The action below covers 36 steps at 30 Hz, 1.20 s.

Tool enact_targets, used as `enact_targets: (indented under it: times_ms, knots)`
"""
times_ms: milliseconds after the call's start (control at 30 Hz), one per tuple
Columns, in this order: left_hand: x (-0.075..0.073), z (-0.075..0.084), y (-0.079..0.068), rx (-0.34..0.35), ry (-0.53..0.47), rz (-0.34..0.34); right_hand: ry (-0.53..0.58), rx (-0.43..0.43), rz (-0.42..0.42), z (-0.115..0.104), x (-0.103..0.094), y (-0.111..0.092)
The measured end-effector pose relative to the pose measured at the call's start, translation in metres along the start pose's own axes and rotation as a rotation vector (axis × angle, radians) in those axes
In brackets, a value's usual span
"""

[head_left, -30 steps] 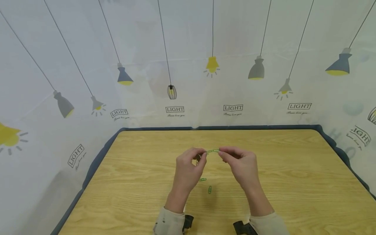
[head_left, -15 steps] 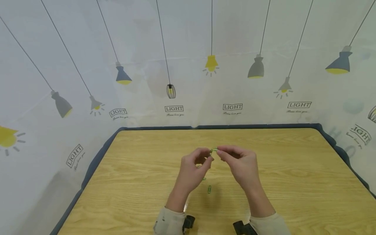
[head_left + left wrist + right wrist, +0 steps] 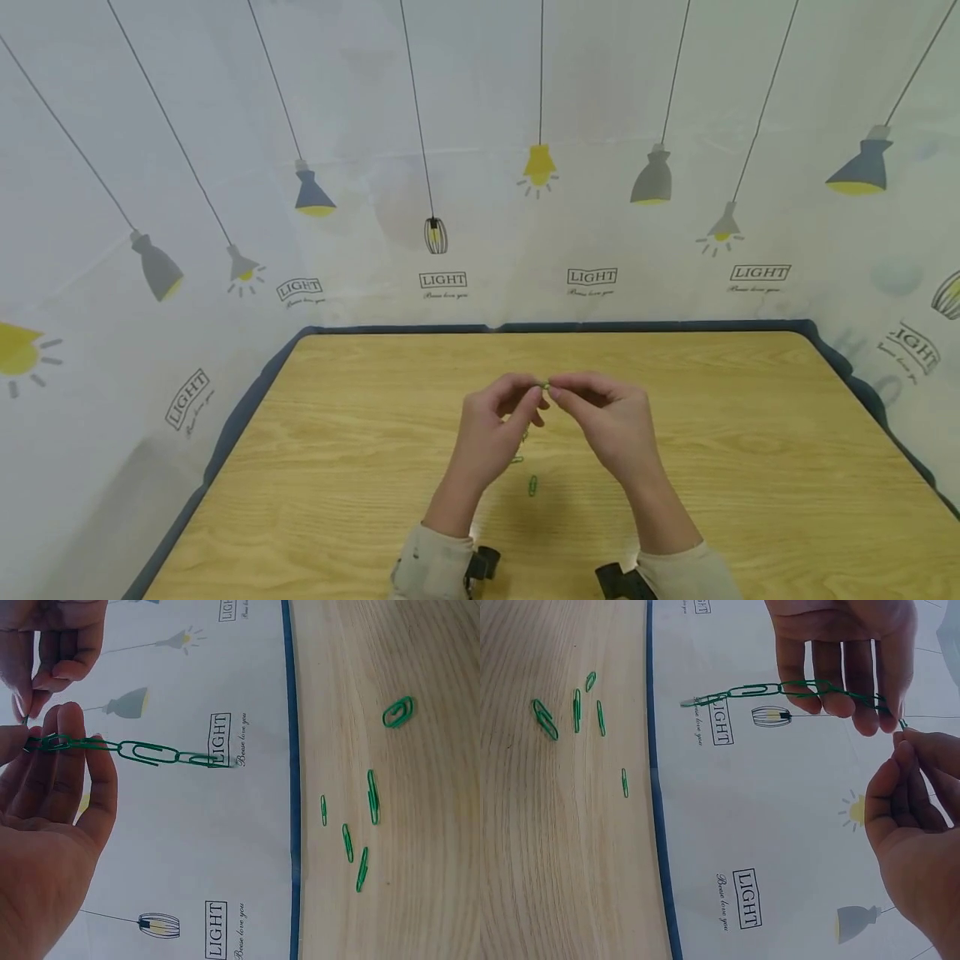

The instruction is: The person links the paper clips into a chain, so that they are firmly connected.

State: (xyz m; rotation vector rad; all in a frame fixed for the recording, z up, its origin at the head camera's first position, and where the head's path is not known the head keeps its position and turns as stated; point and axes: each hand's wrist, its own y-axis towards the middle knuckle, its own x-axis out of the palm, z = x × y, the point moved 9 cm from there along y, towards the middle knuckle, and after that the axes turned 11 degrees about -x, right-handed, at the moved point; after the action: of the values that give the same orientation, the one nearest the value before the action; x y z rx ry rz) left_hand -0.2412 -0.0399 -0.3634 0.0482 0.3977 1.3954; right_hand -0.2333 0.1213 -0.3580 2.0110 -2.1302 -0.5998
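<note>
My left hand (image 3: 489, 425) pinches one end of a chain of green paper clips (image 3: 148, 752) between thumb and index finger. The linked clips hang down past its other fingers, best seen in both wrist views. Close against it, my right hand (image 3: 618, 425) pinches a small green paper clip (image 3: 902, 724) at the same end of the chain. Both sets of fingertips almost meet above the table. Fingers cover most of that clip, so whether it is hooked into the chain I cannot tell.
Several loose green paper clips (image 3: 373, 796) lie scattered on the wooden table (image 3: 360, 500) beneath the hands. A dark blue edging (image 3: 645, 325) runs along the table's far side. Behind it stands a pale wall covering (image 3: 487, 100) printed with lamps.
My left hand has moved slightly right, towards the right hand. A second ago green clips showed across a gap between the fingertips; now the fingertips nearly touch and cover most of them.
</note>
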Motion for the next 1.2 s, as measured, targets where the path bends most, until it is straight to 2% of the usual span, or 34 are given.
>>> enact_targets:
  times_ms: [333,500,800,1033,1200]
  knots:
    - [-0.01,-0.002,0.002,0.001,0.026,0.033,-0.085,-0.006,-0.091,-0.001,0.006,0.007]
    - [-0.018,-0.006,0.004,-0.029,0.037,0.065,-0.1,-0.001,-0.154,0.005,0.01,0.011]
    - [-0.035,-0.017,0.003,-0.083,0.006,0.121,-0.161,-0.001,-0.373,0.028,0.032,0.015]
    - [-0.04,-0.022,0.0,-0.102,0.011,0.138,-0.258,0.004,-0.518,0.042,0.051,0.017]
    - [-0.043,-0.026,-0.001,-0.139,0.012,0.143,-0.286,0.006,-0.602,0.05,0.059,0.016]
